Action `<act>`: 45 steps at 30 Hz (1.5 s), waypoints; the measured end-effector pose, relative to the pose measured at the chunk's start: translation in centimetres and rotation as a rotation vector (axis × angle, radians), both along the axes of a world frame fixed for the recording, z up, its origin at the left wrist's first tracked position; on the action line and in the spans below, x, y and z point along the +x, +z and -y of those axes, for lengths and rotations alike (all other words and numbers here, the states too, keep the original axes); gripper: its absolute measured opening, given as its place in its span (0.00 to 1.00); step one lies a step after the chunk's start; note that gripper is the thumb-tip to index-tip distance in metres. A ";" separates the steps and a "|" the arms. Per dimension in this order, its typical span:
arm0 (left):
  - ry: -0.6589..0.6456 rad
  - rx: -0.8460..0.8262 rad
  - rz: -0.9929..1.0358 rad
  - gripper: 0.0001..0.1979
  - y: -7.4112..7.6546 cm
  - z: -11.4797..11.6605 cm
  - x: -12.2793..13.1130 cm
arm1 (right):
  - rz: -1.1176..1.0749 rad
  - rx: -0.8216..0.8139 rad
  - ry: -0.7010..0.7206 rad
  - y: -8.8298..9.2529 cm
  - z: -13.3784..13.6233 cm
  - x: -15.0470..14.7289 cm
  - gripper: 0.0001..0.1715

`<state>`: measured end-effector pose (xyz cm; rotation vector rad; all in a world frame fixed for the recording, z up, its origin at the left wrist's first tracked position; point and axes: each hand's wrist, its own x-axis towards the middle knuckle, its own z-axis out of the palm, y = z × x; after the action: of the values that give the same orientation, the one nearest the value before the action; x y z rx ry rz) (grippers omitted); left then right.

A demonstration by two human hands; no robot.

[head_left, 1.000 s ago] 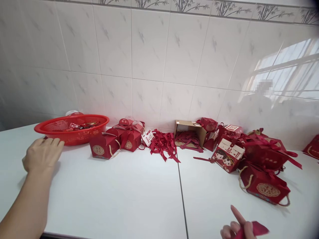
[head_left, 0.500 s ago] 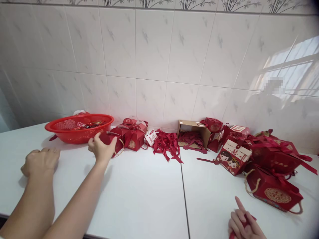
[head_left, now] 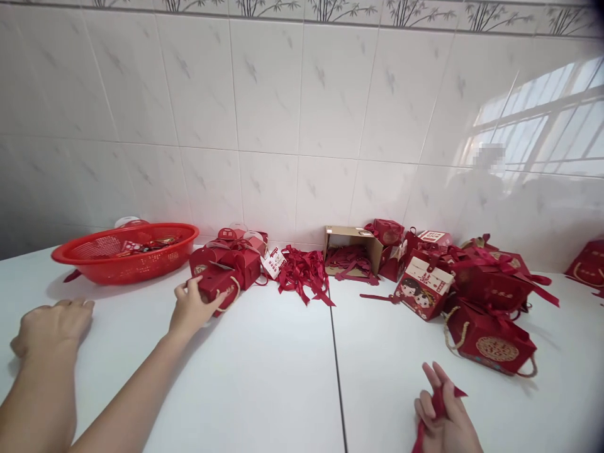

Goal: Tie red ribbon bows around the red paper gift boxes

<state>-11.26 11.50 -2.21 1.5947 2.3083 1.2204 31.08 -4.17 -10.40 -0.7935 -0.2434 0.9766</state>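
On my feed the left hand (head_left: 191,308) was stretched out to a red gift box (head_left: 218,280) near the back of the white surface (head_left: 264,377); its fingers (head_left: 186,289) lay curled over the box's left top edge with the thumb against the front, and the box sat tilted in that grip, just before two more red boxes (head_left: 245,251). The right hand (head_left: 446,418) stayed low at the near edge, fingers pressed together around a red ribbon strip (head_left: 438,399). At far left another person's hand (head_left: 51,321) lay loosely closed on the surface, near a red mesh basket (head_left: 136,267). Right of the held box I saw a heap of loose ribbons (head_left: 302,274), then an open cardboard carton (head_left: 346,236); further right, a cartoon-printed box (head_left: 422,286) and a rope-handled box (head_left: 488,343) among others.
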 end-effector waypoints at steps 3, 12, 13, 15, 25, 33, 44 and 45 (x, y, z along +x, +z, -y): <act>-0.207 -0.089 -0.030 0.38 0.0 3.5 3.2 | 0.022 -0.011 -0.024 0.9 -0.1 -0.7 0.18; -0.986 -0.279 0.063 0.38 -0.7 13.9 10.9 | 0.303 -0.079 0.304 3.2 1.5 -3.0 0.20; -1.014 -0.296 0.049 0.39 -0.5 14.2 10.9 | 0.412 -0.062 0.362 3.8 1.9 -3.5 0.19; -1.081 -0.308 0.027 0.39 0.1 14.4 10.8 | 0.626 -0.008 0.451 5.3 2.5 -4.4 0.17; -1.058 -0.109 -0.078 0.20 3.0 14.4 14.0 | 0.738 0.050 0.782 10.2 1.5 -7.8 0.22; -1.072 -0.110 -0.088 0.18 2.0 15.0 15.8 | 0.852 -0.013 0.797 10.6 0.2 -8.1 0.21; -0.998 -0.015 0.098 0.10 2.4 14.0 17.0 | 1.011 -0.057 0.834 12.0 -0.3 -7.5 0.16; -0.983 -0.009 0.111 0.09 2.4 14.0 17.2 | 1.020 -0.049 0.836 12.1 -0.2 -7.6 0.15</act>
<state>5.91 -2.46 0.23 2.1399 1.1270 0.9608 23.52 -3.94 1.66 -1.2238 -1.5293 1.2647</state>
